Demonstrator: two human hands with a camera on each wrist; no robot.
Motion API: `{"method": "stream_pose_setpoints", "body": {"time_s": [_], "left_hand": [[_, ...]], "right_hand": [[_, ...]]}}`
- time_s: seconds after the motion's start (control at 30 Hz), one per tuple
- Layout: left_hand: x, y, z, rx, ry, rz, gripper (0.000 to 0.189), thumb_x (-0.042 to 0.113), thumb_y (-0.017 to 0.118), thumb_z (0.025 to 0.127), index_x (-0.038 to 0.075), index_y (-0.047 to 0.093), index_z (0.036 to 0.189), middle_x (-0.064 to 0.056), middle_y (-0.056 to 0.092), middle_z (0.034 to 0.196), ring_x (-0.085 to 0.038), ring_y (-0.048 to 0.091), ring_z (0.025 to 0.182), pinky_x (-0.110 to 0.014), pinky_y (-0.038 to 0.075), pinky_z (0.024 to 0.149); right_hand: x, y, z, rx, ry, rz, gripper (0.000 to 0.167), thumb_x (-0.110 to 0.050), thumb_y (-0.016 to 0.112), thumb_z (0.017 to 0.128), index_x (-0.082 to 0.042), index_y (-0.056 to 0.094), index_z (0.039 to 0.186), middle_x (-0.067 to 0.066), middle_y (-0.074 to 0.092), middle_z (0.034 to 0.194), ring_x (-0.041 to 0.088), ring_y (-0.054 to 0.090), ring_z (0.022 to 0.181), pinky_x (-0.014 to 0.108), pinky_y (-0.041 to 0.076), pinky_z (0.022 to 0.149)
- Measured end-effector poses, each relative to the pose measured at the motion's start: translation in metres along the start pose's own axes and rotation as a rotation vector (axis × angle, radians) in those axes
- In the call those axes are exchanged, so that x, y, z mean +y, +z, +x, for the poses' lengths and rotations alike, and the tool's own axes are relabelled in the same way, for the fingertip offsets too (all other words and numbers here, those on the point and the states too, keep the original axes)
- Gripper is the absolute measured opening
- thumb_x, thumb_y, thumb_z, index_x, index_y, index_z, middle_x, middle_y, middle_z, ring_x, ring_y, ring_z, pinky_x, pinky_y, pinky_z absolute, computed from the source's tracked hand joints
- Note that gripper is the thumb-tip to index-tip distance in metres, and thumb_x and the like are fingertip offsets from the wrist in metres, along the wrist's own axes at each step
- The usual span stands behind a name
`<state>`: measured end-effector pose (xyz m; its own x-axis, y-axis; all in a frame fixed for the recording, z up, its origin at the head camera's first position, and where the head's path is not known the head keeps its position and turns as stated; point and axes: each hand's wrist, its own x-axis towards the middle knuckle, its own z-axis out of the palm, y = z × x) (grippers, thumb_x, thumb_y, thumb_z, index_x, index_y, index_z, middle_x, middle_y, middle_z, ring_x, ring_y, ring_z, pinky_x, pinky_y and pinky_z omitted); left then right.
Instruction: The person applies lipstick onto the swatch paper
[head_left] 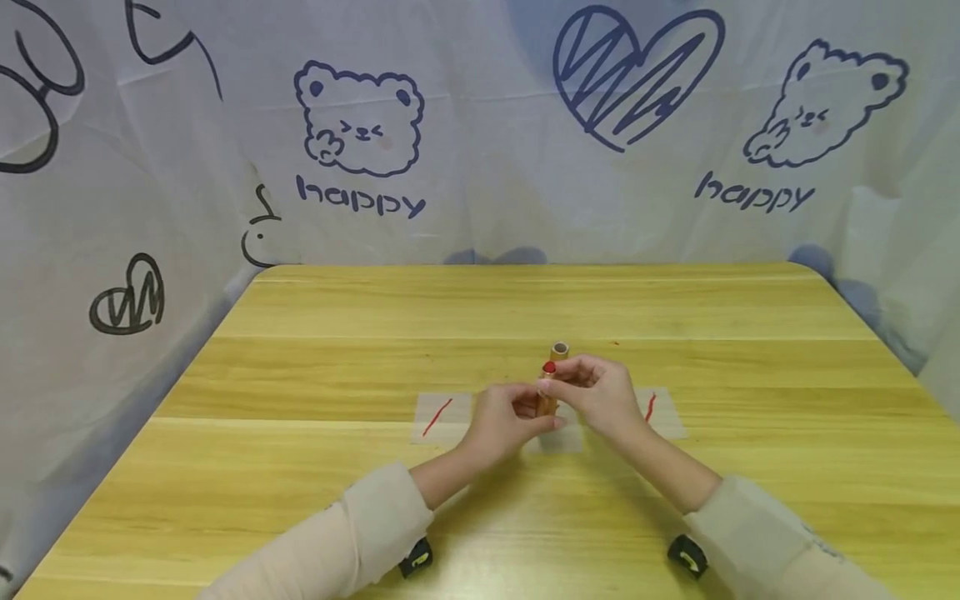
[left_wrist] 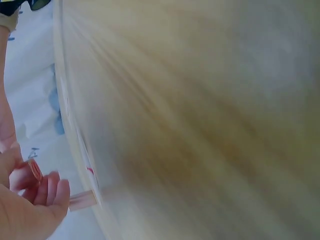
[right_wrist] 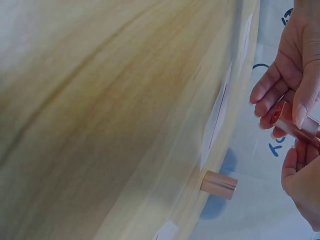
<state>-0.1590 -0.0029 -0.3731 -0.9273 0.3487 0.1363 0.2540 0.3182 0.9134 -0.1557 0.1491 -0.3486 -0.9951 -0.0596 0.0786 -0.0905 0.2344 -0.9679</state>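
Observation:
A lipstick (head_left: 547, 405) in a gold-coloured tube is held upright above the middle of the table, its red tip (head_left: 550, 367) showing at the top. My left hand (head_left: 495, 425) grips the tube between thumb and fingers. Thumb and fingers of my right hand (head_left: 606, 398) pinch the tube's upper part, just below the red tip. In the right wrist view the shiny tube (right_wrist: 290, 124) lies between both hands. Behind the hands the lipstick cap (head_left: 560, 350) stands on the table with its open end up.
Pale paper pieces lie left (head_left: 422, 417) and right (head_left: 673, 419) of the hands, each with a red stroke. Another paper (head_left: 558, 442) is partly hidden beneath them. The wooden table (head_left: 390, 308) meets a white cloth (head_left: 480, 150) with drawings behind it. Black objects (head_left: 687, 557) sit under the sleeves.

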Motion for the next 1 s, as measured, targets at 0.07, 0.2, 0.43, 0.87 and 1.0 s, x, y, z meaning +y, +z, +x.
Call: {"method": "stream_pose_setpoints", "body": {"time_s": [0.07,0.2,0.43,0.87,1.0], "left_hand": [[0.001,0.002,-0.001,0.034,0.009,0.012,0.020,0.012,0.077,0.075,-0.003,0.070,0.088,-0.016,0.071,0.084,-0.019,0.067,0.075,-0.014,0.052,0.062],[0.003,0.003,-0.002,0.067,-0.015,0.001,0.018,0.011,0.076,0.076,-0.003,0.069,0.086,-0.015,0.071,0.085,-0.021,0.068,0.076,-0.015,0.053,0.062],[0.003,0.002,-0.003,0.062,-0.013,0.017,0.016,0.010,0.074,0.078,-0.003,0.070,0.086,-0.016,0.071,0.086,-0.023,0.069,0.076,-0.016,0.054,0.062],[-0.006,-0.007,0.005,-0.125,-0.091,-0.060,0.020,0.009,0.070,0.082,-0.005,0.069,0.095,-0.019,0.070,0.091,-0.016,0.068,0.075,-0.020,0.054,0.061],[-0.007,-0.011,0.007,-0.198,-0.078,-0.059,0.024,0.009,0.068,0.084,-0.008,0.066,0.100,-0.020,0.069,0.093,-0.011,0.065,0.075,-0.019,0.054,0.065]], "right_hand": [[-0.001,0.001,0.000,0.013,0.005,0.012,0.025,-0.010,0.074,0.079,0.007,0.065,0.095,-0.005,0.071,0.080,0.004,0.062,0.073,0.019,0.052,0.072],[-0.003,0.002,-0.001,0.035,0.027,0.008,0.026,-0.010,0.074,0.078,0.007,0.064,0.095,-0.001,0.071,0.083,0.002,0.062,0.073,0.018,0.052,0.071],[-0.003,0.003,0.000,0.038,0.040,-0.009,0.025,-0.012,0.074,0.078,0.005,0.066,0.095,-0.002,0.072,0.082,0.003,0.063,0.073,0.019,0.052,0.072],[0.000,-0.002,0.001,-0.041,-0.002,-0.066,0.027,-0.014,0.072,0.081,0.002,0.067,0.101,0.013,0.071,0.095,0.003,0.063,0.076,0.018,0.053,0.074],[-0.001,-0.004,0.001,-0.081,-0.022,-0.059,0.027,-0.013,0.071,0.082,0.003,0.067,0.102,0.015,0.070,0.096,0.003,0.063,0.076,0.019,0.053,0.073]]}}
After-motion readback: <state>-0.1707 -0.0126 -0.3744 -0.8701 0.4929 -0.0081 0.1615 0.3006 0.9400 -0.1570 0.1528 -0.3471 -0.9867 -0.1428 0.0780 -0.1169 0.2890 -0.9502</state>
